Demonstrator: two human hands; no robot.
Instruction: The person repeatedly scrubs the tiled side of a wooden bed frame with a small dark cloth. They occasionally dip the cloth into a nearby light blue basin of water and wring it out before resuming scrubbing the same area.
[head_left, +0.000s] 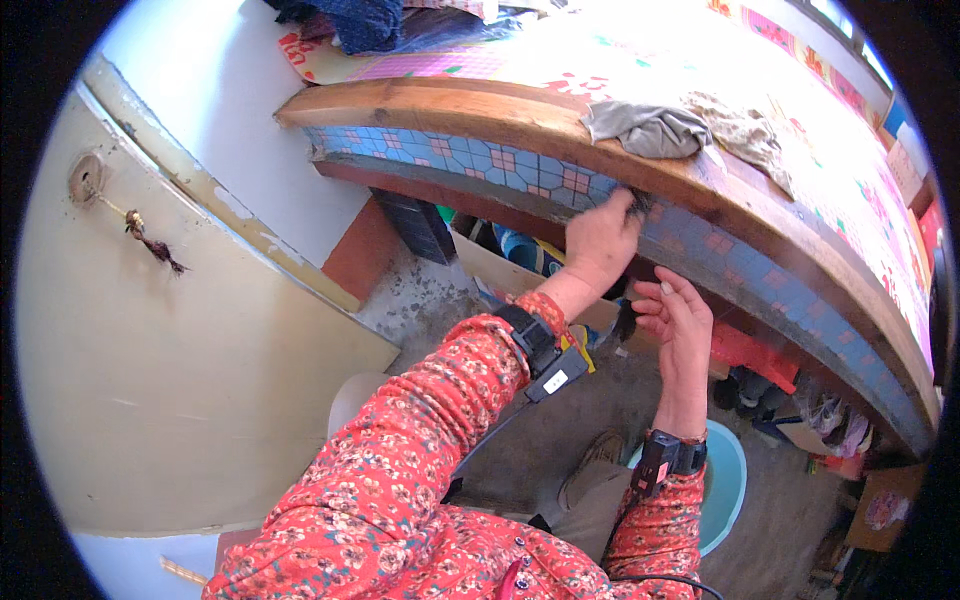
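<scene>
My left hand (600, 236) is closed around a small dark tuft, perhaps wire wool (640, 202), mostly hidden by the fingers. It presses against the blue-and-pink tiled front (517, 165) of a raised bed platform, under its wooden edge beam (450, 101). Below and to the right, my right hand (681, 315) is raised with its fingers loosely spread and nothing visible in it. It is near the platform's lower ledge. On the wooden beam above lie a crumpled grey cloth (649, 129) and a stained beige cloth (742, 135).
A light-blue basin (726, 480) stands on the floor beside my right forearm. Boxes and a blue container (517, 246) sit under the platform, with a red bag (750, 356) farther right. A pale door (187, 360) stands at left. Dark clothing (367, 24) lies on the patterned bed cover.
</scene>
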